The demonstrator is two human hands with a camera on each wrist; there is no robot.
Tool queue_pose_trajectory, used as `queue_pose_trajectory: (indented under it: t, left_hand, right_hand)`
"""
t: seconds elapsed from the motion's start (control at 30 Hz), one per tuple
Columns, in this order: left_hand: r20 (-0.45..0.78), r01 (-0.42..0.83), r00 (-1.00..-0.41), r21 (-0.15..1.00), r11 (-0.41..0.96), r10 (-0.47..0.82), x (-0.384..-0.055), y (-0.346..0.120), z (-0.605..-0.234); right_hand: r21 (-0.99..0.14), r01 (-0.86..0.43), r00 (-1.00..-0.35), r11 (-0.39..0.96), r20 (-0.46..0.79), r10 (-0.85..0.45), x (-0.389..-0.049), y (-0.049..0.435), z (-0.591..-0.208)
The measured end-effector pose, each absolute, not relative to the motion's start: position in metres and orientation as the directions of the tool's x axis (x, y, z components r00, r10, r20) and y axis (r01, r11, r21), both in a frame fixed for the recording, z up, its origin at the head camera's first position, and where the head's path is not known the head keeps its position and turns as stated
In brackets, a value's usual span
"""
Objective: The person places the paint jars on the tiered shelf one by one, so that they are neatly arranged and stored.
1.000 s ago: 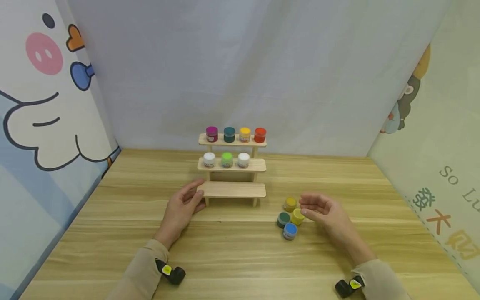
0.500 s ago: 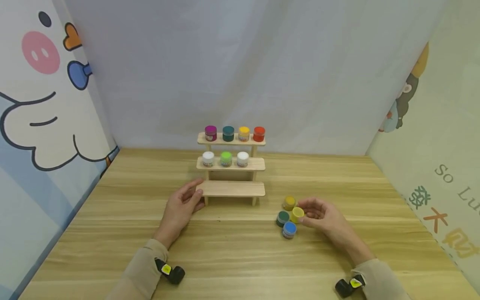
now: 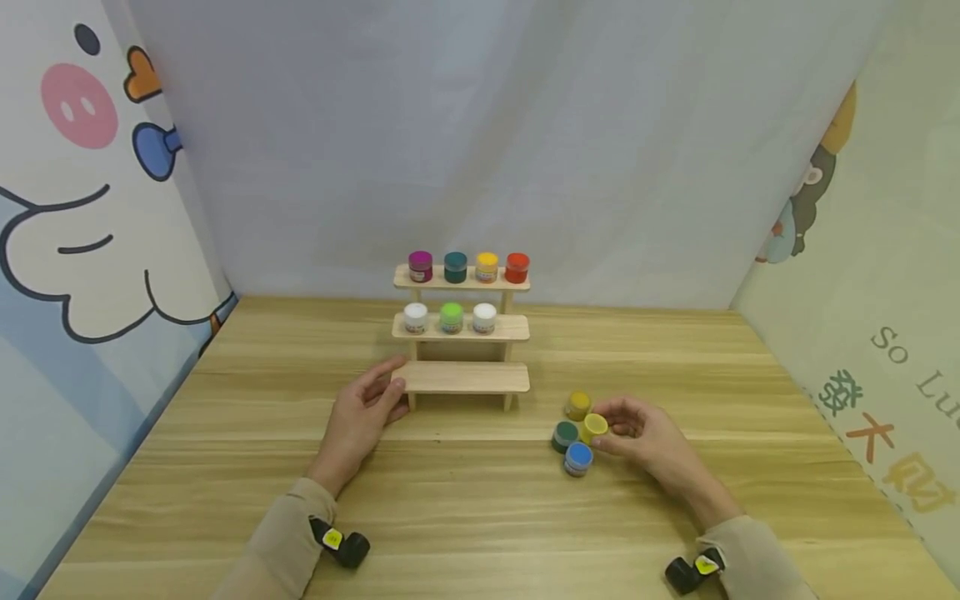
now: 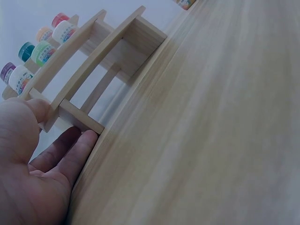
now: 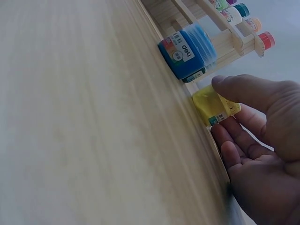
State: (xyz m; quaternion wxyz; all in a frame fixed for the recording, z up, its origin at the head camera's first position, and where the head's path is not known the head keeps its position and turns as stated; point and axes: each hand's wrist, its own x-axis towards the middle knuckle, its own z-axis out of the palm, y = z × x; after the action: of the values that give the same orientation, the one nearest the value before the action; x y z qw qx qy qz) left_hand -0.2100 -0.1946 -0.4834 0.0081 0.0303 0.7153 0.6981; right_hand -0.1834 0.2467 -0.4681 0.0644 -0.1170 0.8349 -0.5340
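A three-step wooden display rack (image 3: 465, 379) stands on the table. My left hand (image 3: 358, 421) holds the left end of its lowest shelf, thumb at the shelf and fingers against the side support (image 4: 80, 116). To the right of the rack, my right hand (image 3: 651, 437) has thumb and fingers around a yellow paint jar (image 3: 595, 428). In the right wrist view the thumb lies on the upper side of that yellow jar (image 5: 206, 104). Close around it are an ochre jar (image 3: 577, 406), a dark green jar (image 3: 565, 437) and a blue jar (image 3: 578, 459).
On the top shelf stand purple (image 3: 420, 267), teal (image 3: 455, 267), yellow-orange (image 3: 487, 267) and red jars (image 3: 517, 267). White (image 3: 416, 318), light green (image 3: 452, 318) and second white jars (image 3: 484, 318) occupy the middle shelf. A pale curtain (image 3: 465, 150) hangs behind the table.
My right hand has moved slightly down and left, its thumb and fingers coming around the yellow jar. The left hand stays at the rack, and the head view has shifted a little.
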Motion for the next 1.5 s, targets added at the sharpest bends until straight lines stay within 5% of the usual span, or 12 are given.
queue_pose_trajectory:
  t: [1.0, 1.5]
  left_hand:
    - [0.047, 0.049, -0.998, 0.998, 0.043, 0.045, -0.214, -0.196, -0.491]
    - [0.040, 0.042, -0.998, 0.998, 0.049, 0.047, -0.215, -0.195, -0.492]
  right_hand:
    - [-0.926, -0.068, -0.970, 0.372, -0.025, -0.240, -0.191, 0.248, -0.472]
    - [-0.906, -0.089, -0.974, 0.415, -0.008, -0.228, -0.209, 0.248, -0.429]
